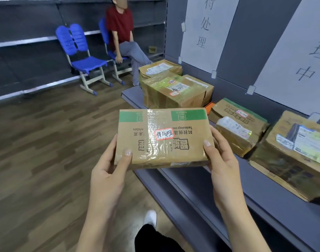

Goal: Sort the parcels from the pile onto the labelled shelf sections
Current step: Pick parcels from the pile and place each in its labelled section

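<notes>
I hold a flat brown cardboard parcel [162, 139] with green corner patches, clear tape and a red-edged handwritten sticker, level in front of me above the shelf's front edge. My left hand [110, 168] grips its left near corner, thumb on top. My right hand [222, 155] grips its right side, thumb on the top edge. On the grey shelf [219, 180] lie other taped parcels: a group at the far left [175, 91] under a white paper sign [204, 28], and two to the right [239, 126], [297, 153] under a second sign [304, 57].
A person in a red shirt [121, 33] sits on a blue chair at the back; a second blue chair [83, 57] stands beside them. Grey shelving [28, 40] lines the far wall. Wooden floor [46, 142] spreads to the left. My white shoe [150, 217] shows below.
</notes>
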### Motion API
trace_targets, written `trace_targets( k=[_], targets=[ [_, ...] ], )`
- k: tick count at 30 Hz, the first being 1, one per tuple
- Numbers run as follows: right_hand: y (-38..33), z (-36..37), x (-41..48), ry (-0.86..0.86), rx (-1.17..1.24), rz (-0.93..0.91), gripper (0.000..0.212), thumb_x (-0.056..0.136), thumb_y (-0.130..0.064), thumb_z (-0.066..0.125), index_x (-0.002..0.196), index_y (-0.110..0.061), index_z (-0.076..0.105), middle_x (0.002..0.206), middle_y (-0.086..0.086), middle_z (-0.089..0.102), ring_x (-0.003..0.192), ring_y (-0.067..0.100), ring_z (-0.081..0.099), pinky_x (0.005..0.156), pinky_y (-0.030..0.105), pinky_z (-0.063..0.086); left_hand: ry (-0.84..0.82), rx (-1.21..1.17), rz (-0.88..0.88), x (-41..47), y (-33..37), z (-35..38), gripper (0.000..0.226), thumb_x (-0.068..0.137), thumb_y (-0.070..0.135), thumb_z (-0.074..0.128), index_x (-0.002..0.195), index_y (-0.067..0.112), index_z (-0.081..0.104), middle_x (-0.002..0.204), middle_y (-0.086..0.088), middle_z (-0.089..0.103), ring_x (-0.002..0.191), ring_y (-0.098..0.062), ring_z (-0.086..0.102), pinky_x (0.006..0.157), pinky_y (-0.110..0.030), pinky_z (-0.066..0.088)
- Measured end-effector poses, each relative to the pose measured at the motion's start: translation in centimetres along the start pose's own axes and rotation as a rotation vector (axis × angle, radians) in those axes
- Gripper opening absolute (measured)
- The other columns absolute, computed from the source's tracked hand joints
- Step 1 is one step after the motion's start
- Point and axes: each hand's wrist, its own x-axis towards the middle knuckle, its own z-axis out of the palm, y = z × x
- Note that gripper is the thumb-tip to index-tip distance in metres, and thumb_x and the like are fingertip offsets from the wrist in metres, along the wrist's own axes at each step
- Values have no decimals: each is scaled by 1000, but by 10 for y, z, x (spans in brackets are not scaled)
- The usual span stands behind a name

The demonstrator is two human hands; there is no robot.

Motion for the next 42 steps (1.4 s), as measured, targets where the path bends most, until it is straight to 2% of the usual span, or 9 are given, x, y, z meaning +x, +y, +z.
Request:
trace_targets(
  k=[4,8,11,17,25,31,35,37,42],
  targets=[
    [5,25,35,52,-14,-26,36,99,-15,53,130,-33,58,115,-27,68,106,-6,64,83,15,52,-30,-14,2,52,3,4,43,91,11,61,131,27,58,114,27,66,106,12,60,79,-3,45],
    [4,53,80,100,-22,-66,38,100,-11,51,134,-26,56,97,-36,69,91,-17,63,71,2,46,-91,-13,32,116,8,9,41,88,17,62,123,38,58,119,24,66,114,5,59,100,-20,46],
    [1,75,112,154,-15,-102,35,100,-8,48,129,-26,55,83,-38,68,82,-20,62,66,0,44,-142,-17,45,165,16,16,43,79,29,62,121,39,58,121,21,66,116,3,58,105,-29,45],
    [1,108,168,250,-31,-126,35,99,-16,52,126,-38,57,105,-37,67,99,-18,60,76,2,45,-221,-26,32,244,23,35,44,74,34,62,118,40,60,117,19,69,110,0,63,102,-38,46],
    [1,122,203,382,-112,-101,41,98,-15,54,132,-37,53,104,-47,61,99,-26,54,75,-4,39,-377,-26,6,304,17,66,38,93,11,57,120,39,57,103,31,69,100,11,63,79,-5,47],
    [4,126,218,520,-156,-69,47,99,-16,54,139,-39,48,100,-48,61,95,-24,57,75,-1,42,-515,-56,-54,338,12,92,38,94,11,57,121,37,55,103,32,68,96,14,62,73,-1,45],
    [7,136,228,628,-167,-73,49,98,-22,56,142,-41,47,111,-41,63,108,-15,59,100,20,44,-634,-62,-78,368,4,107,39,93,10,58,119,40,55,100,34,68,97,14,62,72,-2,46],
    [11,144,234,688,-160,-86,50,97,-24,57,143,-42,47,120,-34,64,114,-10,58,103,25,43,-696,-52,-85,385,0,113,39,92,12,59,120,40,55,98,35,68,97,14,62,73,-2,47],
    [19,159,248,804,-212,-91,50,98,-21,56,143,-40,47,117,-39,62,104,-21,56,82,3,42,-827,-27,-74,418,-7,127,41,93,14,59,126,39,53,101,36,67,99,15,61,78,-2,47]
  ],
)
